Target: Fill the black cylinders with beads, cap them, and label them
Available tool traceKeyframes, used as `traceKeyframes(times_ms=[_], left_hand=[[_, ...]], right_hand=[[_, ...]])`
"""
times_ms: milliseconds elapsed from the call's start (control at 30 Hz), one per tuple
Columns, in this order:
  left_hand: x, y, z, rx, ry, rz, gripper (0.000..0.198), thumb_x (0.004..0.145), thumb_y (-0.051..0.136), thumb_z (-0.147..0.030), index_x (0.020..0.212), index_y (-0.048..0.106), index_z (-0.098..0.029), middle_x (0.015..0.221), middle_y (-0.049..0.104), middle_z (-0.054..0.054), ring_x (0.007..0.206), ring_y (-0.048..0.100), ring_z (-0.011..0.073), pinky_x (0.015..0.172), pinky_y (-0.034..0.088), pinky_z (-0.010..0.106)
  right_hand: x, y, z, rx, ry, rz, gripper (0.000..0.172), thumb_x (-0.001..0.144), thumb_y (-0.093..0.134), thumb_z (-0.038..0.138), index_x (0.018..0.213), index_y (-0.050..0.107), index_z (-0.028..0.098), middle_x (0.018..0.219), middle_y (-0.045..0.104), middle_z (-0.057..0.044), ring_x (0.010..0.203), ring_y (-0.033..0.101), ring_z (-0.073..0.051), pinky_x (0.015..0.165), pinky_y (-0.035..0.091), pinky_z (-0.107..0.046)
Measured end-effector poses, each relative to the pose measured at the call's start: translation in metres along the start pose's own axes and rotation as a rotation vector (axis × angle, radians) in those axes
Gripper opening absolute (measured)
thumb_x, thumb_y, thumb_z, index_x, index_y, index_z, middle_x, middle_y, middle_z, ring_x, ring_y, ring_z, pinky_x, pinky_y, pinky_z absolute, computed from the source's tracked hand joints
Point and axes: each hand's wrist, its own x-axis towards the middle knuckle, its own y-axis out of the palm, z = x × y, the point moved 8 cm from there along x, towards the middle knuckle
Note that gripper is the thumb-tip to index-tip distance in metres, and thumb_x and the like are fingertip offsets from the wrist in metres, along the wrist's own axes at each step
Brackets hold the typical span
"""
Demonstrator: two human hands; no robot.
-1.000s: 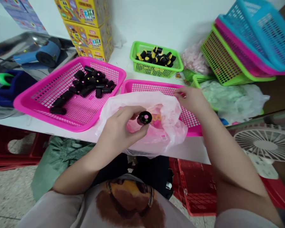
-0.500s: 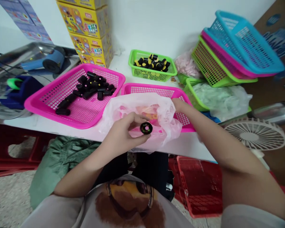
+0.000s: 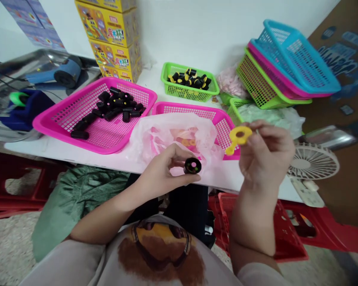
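Note:
My left hand is closed around a small black cylinder, its open end facing me with pink and green bits inside. Raised to the right, my right hand pinches a flat yellow plastic piece, a ring with a short stem. Behind my left hand a pale pink plastic bag lies open in a pink basket, and more yellow pieces show inside it. At left, another pink basket contains several black cylinders.
A green basket at the back has several black-and-yellow cylinders. Yellow boxes are stacked against the wall. Tilted baskets rise at the right, above a small fan. A blue tape dispenser stands at far left.
My right hand has come out from behind the pink bag and moved right and toward me, now with a yellow piece. My left hand has shifted slightly right with the black cylinder.

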Motion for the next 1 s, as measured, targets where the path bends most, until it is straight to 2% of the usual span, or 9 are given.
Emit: traceKeyframes(times_ms=[67,133,233,333,400,533,700,833,1000], left_hand=[[-0.003,0.006,0.0,-0.039,-0.004,0.036,0.039,0.082,0.097,-0.025,0.1,0.062,-0.021,0.107,0.076,0.002,0.1,0.076,0.0136,0.096,0.061,0.028],[-0.007,0.011,-0.001,-0.075,0.014,0.066,0.04,0.084,0.097,-0.026,0.104,0.063,-0.022,0.107,0.075,0.001,0.101,0.076,0.0132,0.094,0.061,0.026],[-0.014,0.015,-0.001,-0.097,0.065,0.101,0.041,0.088,0.095,-0.031,0.111,0.062,-0.024,0.112,0.072,0.002,0.105,0.076,0.0139,0.095,0.062,0.027],[-0.022,0.019,0.002,-0.094,0.148,0.14,0.038,0.095,0.089,-0.032,0.119,0.06,-0.026,0.122,0.07,0.005,0.116,0.075,0.0161,0.099,0.062,0.028],[-0.026,0.022,0.002,-0.087,0.222,0.164,0.036,0.098,0.085,-0.03,0.124,0.059,-0.028,0.127,0.067,0.005,0.122,0.073,0.0167,0.1,0.062,0.027],[-0.031,0.024,-0.001,-0.031,0.298,0.183,0.037,0.101,0.081,-0.029,0.129,0.056,-0.029,0.13,0.064,0.006,0.124,0.069,0.0163,0.1,0.059,0.027],[-0.031,0.025,0.0,-0.095,0.143,0.205,0.034,0.102,0.079,-0.032,0.125,0.054,-0.028,0.128,0.069,0.007,0.12,0.071,0.0174,0.095,0.06,0.028],[-0.033,0.025,0.001,-0.097,0.091,0.222,0.033,0.101,0.078,-0.031,0.124,0.055,-0.028,0.12,0.071,0.005,0.11,0.072,0.0169,0.09,0.059,0.028],[-0.036,0.016,0.008,0.053,0.112,0.212,0.03,0.104,0.073,-0.034,0.125,0.052,-0.027,0.123,0.068,0.007,0.114,0.07,0.0192,0.1,0.058,0.035]], right_hand=[[-0.034,0.024,0.011,0.201,0.08,0.02,0.015,0.086,0.095,0.036,0.095,0.085,0.041,0.099,0.076,0.006,0.098,0.077,-0.012,0.086,0.066,-0.025],[-0.063,0.039,0.008,0.322,0.19,-0.028,0.014,0.086,0.095,0.04,0.094,0.085,0.045,0.094,0.074,0.007,0.093,0.076,-0.01,0.08,0.066,-0.022],[-0.094,0.047,-0.002,0.327,0.231,-0.149,0.013,0.085,0.094,0.046,0.091,0.083,0.046,0.097,0.071,0.005,0.092,0.074,-0.012,0.08,0.067,-0.025],[-0.112,0.053,-0.014,0.324,0.232,-0.183,0.009,0.091,0.088,0.047,0.096,0.081,0.047,0.111,0.072,0.006,0.096,0.072,-0.013,0.078,0.065,-0.027],[-0.118,0.056,-0.017,0.311,0.194,-0.181,0.007,0.095,0.084,0.05,0.098,0.079,0.046,0.114,0.072,0.006,0.094,0.07,-0.012,0.078,0.064,-0.026],[-0.119,0.056,-0.006,0.139,-0.014,-0.161,0.012,0.101,0.076,0.048,0.096,0.07,0.04,0.099,0.067,0.005,0.089,0.068,-0.015,0.081,0.064,-0.031],[-0.124,0.058,-0.002,-0.032,-0.103,-0.175,0.038,0.101,0.072,0.064,0.087,0.057,0.032,0.093,0.06,0.0,0.085,0.067,-0.02,0.079,0.064,-0.038],[-0.132,0.054,0.0,-0.14,-0.139,-0.196,0.038,0.099,0.073,0.064,0.083,0.058,0.032,0.09,0.062,-0.001,0.085,0.069,-0.023,0.078,0.063,-0.042],[-0.13,0.055,0.009,-0.17,-0.222,-0.016,0.026,0.098,0.079,0.055,0.087,0.07,0.034,0.085,0.072,0.001,0.081,0.074,-0.022,0.07,0.063,-0.04]])
